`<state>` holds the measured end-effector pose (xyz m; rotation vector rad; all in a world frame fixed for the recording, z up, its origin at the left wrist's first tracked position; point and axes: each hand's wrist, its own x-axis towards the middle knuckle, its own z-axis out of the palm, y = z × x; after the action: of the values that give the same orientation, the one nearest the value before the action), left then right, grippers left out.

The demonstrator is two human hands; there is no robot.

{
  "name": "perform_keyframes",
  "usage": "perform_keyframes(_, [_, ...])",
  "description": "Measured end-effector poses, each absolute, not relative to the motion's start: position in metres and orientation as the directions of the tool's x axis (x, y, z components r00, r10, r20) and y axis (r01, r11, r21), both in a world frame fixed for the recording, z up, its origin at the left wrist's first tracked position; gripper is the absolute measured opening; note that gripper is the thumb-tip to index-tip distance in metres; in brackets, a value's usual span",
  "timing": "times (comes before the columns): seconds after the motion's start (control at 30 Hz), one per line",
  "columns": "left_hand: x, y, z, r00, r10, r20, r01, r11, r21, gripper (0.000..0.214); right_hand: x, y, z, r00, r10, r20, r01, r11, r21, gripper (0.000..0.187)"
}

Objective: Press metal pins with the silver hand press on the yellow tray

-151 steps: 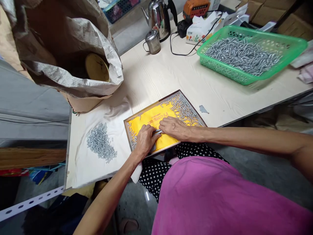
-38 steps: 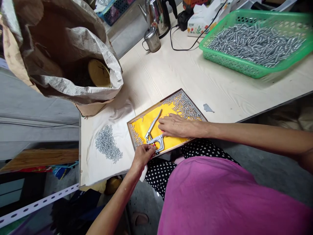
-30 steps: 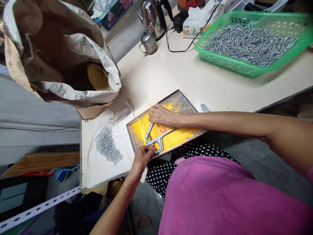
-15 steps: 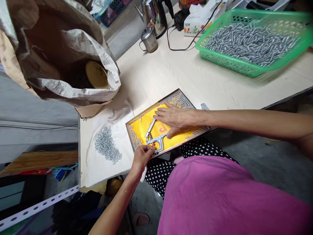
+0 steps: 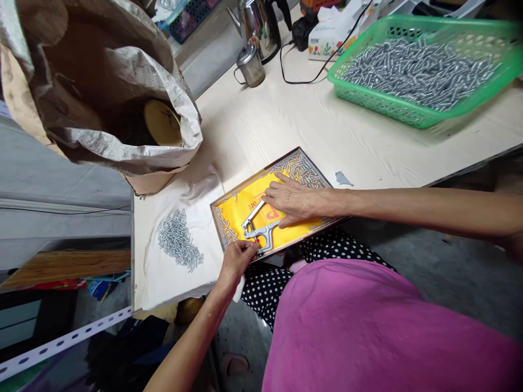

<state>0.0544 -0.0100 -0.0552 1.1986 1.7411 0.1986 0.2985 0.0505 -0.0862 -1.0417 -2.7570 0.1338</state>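
Observation:
Grey snap-fastener pliers (image 5: 266,235) lie over a shallow tray (image 5: 218,222) with a yellow bottom and many small silvery metal pieces (image 5: 300,167) along its sides. My right hand (image 5: 292,200) is around the handle ends, its fingers by the upper handle and its thumb by the lower one. At the jaw end, near a small red part, my left hand (image 5: 240,258) has thumb and fingertips pinched together. Whatever lies between those fingertips is too small to make out. Left of the tray, a heap of small silvery pieces (image 5: 178,239) rests on white cloth.
A green basket (image 5: 384,103) full of silvery metal pieces stands at the back right. A large open sack (image 5: 163,163) takes up the left. Behind the tray are a metal cup (image 5: 250,68), a kettle (image 5: 261,27) and a black cable (image 5: 304,83).
My right hand has shifted slightly to the right and its fingers are a little less spread, showing more of the print on the tray's bottom. My left hand keeps its pinch at the jaws.

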Motion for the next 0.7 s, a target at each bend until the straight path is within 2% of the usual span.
perform_keyframes(0.23, [0.053, -0.009, -0.058, -0.044, 0.783, -0.621, 0.616, 0.511, 0.6, 0.032, 0.301, 0.052, -0.089, -0.73, 0.665, 0.16, 0.63, 0.744, -0.222, 0.061])
perform_keyframes(0.37, [0.05, -0.012, -0.058, -0.037, 0.798, -0.601, 0.674, 0.464, 0.575, 0.033, 0.3, 0.046, -0.093, -0.742, 0.653, 0.151, 0.607, 0.751, -0.262, 0.051])
perform_keyframes(0.4, [0.05, -0.014, -0.057, -0.034, 0.834, -0.55, 0.717, 0.404, 0.568, 0.032, 0.299, 0.044, -0.094, -0.745, 0.649, 0.154, 0.6, 0.753, -0.271, 0.048])
perform_keyframes(0.47, [0.053, -0.018, -0.055, 0.007, 0.936, -0.352, 0.822, 0.195, 0.535, 0.029, 0.297, 0.04, -0.097, -0.745, 0.645, 0.172, 0.59, 0.757, -0.283, 0.045])
perform_keyframes(0.53, [0.059, -0.019, -0.054, 0.148, 0.982, -0.118, 0.89, -0.081, 0.449, 0.028, 0.293, 0.037, -0.098, -0.741, 0.642, 0.198, 0.585, 0.761, -0.278, 0.047])
perform_keyframes(0.57, [0.063, -0.017, -0.054, 0.247, 0.968, -0.042, 0.894, -0.211, 0.396, 0.037, 0.292, 0.036, -0.099, -0.738, 0.643, 0.207, 0.587, 0.762, -0.272, 0.048])
perform_keyframes(0.63, [0.071, -0.01, -0.057, 0.439, 0.898, -0.003, 0.858, -0.419, 0.298, 0.058, 0.289, 0.035, -0.097, -0.735, 0.645, 0.21, 0.596, 0.762, -0.254, 0.054])
perform_keyframes(0.7, [0.078, 0.003, -0.059, 0.556, 0.83, -0.05, 0.815, -0.531, 0.233, 0.066, 0.288, 0.034, -0.094, -0.729, 0.657, 0.192, 0.613, 0.752, -0.243, 0.062])
